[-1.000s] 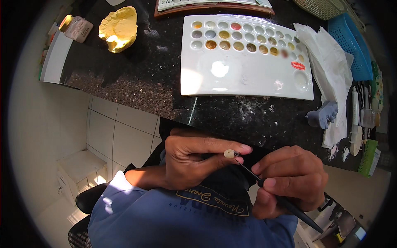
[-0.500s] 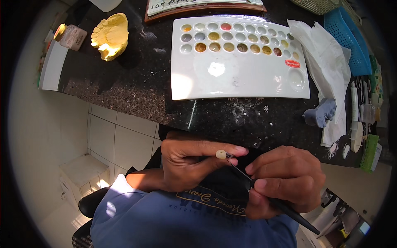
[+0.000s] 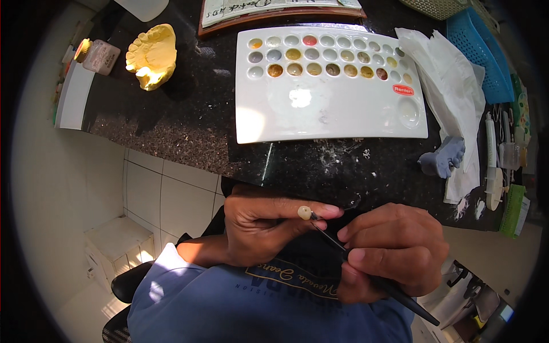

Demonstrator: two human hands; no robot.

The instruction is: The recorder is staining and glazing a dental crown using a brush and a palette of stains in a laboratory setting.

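In front of the dark bench edge, my left hand (image 3: pixel 260 220) pinches a small dark holder carrying a cream tooth crown (image 3: pixel 304 212) between thumb and index finger. Beside it, my right hand (image 3: pixel 392 248) grips a thin tool with a black handle (image 3: pixel 407 299); its fine tip reaches to the crown, whether touching I cannot tell. Above both hands lies a white porcelain palette (image 3: pixel 331 111) with rows of coloured wells. A grey-blue dental model (image 3: pixel 440 157) lies on crumpled white tissue (image 3: pixel 460 108) to the right.
A yellow plaster jaw model (image 3: pixel 151 57) and a small jar (image 3: pixel 102 56) are at upper left. A framed board (image 3: pixel 280 11) is behind the palette. A blue basket (image 3: pixel 477 54), several slim tools (image 3: pixel 492 146) and a green box (image 3: pixel 513 211) line the right.
Both hands appear a little further left in the picture, while the bench and items on it appear slightly lower. The grips on the crown's holder and tool are unchanged.
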